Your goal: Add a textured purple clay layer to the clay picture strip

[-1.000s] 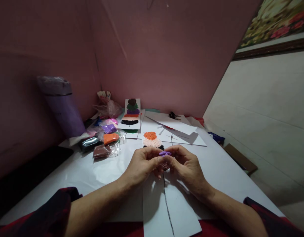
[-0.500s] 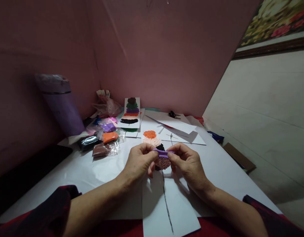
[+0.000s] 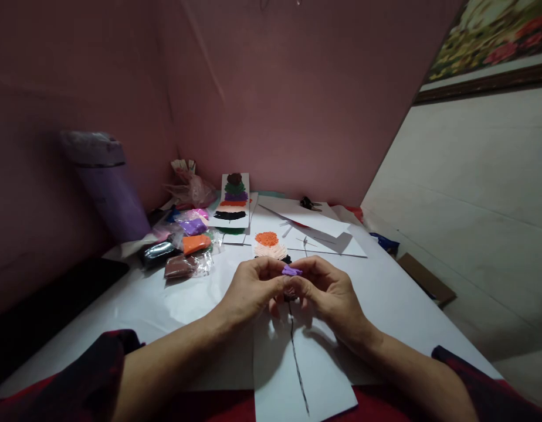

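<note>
A small folded piece of purple modelling clay is pinched between the fingertips of my left hand and my right hand. Both hands hold it just above a white card that lies toward me. On that card are textured clay patches: an orange patch at the top, a pale peach patch below it, then black and brown ones partly hidden by my hands. A dark line runs from the brown patch down toward the card's near edge.
On the left lie clay packets, among them a brown packet, an orange packet and a black packet. A finished clay card leans at the back. Behind are white sheets, dark-handled scissors and a purple bottle.
The purple clay was a stretched strip between my fingertips; now it is shorter and bunched. My hands have come closer together, covering more of the black and brown patches.
</note>
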A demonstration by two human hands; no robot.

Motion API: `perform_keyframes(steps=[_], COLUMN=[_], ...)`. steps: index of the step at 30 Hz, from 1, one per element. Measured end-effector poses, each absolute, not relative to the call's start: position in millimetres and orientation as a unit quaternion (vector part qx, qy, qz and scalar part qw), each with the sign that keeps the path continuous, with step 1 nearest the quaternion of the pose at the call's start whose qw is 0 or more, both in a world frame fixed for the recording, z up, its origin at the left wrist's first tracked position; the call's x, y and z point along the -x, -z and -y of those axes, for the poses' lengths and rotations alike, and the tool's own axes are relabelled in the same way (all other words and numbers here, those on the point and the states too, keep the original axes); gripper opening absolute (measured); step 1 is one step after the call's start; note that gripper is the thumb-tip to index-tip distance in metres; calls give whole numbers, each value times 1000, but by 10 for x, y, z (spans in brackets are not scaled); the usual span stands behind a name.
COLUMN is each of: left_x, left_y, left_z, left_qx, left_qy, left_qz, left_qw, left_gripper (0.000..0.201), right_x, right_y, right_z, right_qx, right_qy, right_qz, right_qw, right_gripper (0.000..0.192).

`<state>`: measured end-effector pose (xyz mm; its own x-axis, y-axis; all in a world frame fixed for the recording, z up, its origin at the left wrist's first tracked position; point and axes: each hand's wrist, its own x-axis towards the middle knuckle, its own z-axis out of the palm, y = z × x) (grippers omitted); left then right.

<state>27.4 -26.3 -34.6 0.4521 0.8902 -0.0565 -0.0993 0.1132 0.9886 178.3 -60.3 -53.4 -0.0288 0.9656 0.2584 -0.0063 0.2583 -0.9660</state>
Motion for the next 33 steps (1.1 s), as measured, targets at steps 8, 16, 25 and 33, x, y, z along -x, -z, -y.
perform_keyframes(steps=[8, 16, 25, 33], left_x=[-270, -285, -241, -265], left_y=[381, 443, 427, 366], left_z=[248, 263, 238, 265], left_qx=[-567, -502, -488, -553], left_qy=[-385, -443, -436, -384], left_qz=[-356, -373, -351, -354], left_qw=[636, 642, 670, 649], left_gripper=[28, 16, 25, 29], right_x=[-1780, -1788, -1827, -1793], right_y=[563, 518, 556, 544], right_z=[533, 563, 522, 583], right_qx=[428, 467, 487, 425], right_qy=[-460, -445, -444, -437], right_qz=[543, 500, 476, 566], right_qw=[558, 578, 583, 555], right_gripper=[19, 23, 30, 19])
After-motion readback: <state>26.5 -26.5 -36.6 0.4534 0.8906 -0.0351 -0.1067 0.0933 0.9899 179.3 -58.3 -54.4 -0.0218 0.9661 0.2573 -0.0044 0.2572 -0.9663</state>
